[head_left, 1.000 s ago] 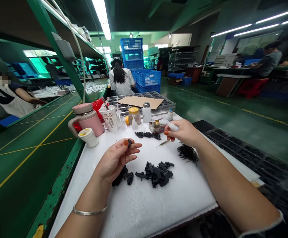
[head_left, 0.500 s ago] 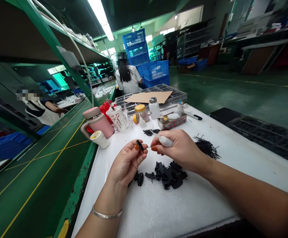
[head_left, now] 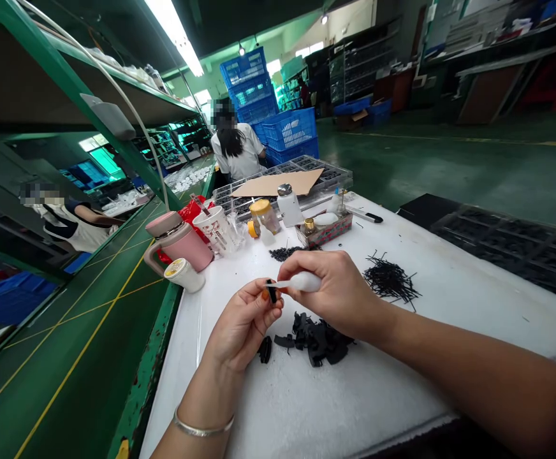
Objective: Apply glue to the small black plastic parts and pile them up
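Observation:
Between the fingertips of my left hand point(head_left: 247, 319) is a small black plastic part point(head_left: 271, 291), held up above the white tabletop point(head_left: 307, 408). My right hand point(head_left: 333, 287) is closed around a small white squeeze dropper point(head_left: 305, 282), whose narrow tip lies at the black part. Below the hands is a heap of curved black pieces point(head_left: 319, 341). A few more black pieces point(head_left: 265, 349) rest close under my left wrist. Right of my right hand lies a pile of thin black pins point(head_left: 389, 278). Tiny black bits point(head_left: 285, 253) are scattered behind the hands.
At the back left stand a pink thermos mug point(head_left: 182, 242), a white tub point(head_left: 185, 274) and a patterned cup point(head_left: 215, 229). A jar point(head_left: 264, 217), a white bottle point(head_left: 288, 205) and a small box point(head_left: 328, 231) stand behind. A co-worker point(head_left: 237, 150) sits beyond. A green conveyor point(head_left: 81, 331) runs left.
The right hand has moved left, bringing the dropper's tip onto the black part. A thin pin seen earlier between the right fingers no longer shows. The whole view has shifted slightly.

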Demonstrator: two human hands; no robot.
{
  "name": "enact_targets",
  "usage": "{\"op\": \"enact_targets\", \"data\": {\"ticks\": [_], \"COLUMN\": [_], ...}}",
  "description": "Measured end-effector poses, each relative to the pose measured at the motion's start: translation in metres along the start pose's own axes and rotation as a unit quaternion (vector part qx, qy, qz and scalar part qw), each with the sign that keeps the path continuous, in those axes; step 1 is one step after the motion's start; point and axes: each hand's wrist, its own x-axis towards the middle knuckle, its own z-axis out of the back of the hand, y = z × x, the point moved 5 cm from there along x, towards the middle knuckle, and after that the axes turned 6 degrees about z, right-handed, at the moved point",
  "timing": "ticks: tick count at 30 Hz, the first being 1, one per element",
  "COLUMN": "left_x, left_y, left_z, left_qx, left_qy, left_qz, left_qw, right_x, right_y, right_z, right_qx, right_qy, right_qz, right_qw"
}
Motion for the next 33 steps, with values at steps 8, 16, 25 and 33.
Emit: {"op": "enact_targets", "data": {"ticks": [8,16,25,33], "left_x": [-0.001,-0.002,-0.003,-0.006], "left_y": [-0.001,-0.003,-0.004,-0.01], "left_z": [-0.004,-0.004,-0.005,-0.004], "left_qx": [0.017,0.04,0.046,0.084], "left_qy": [-0.03,-0.027,-0.015,-0.016], "left_qz": [-0.016,-0.037,-0.027,-0.049], "left_qw": [0.999,0.998,0.998,0.995], "right_x": [-0.003,-0.002,0.001,0.005], "right_y": [0.0,0.001,-0.015,-0.021], "right_z": [-0.008,-0.007,-0.01,-0.01], "right_qx": [-0.074,-0.036,0.058,0.033], "right_qy": [0.018,0.034,0.058,0.069], "right_qz": [0.066,0.095,-0.019,-0.054], "right_qw": [0.995,0.994,0.996,0.996]}}
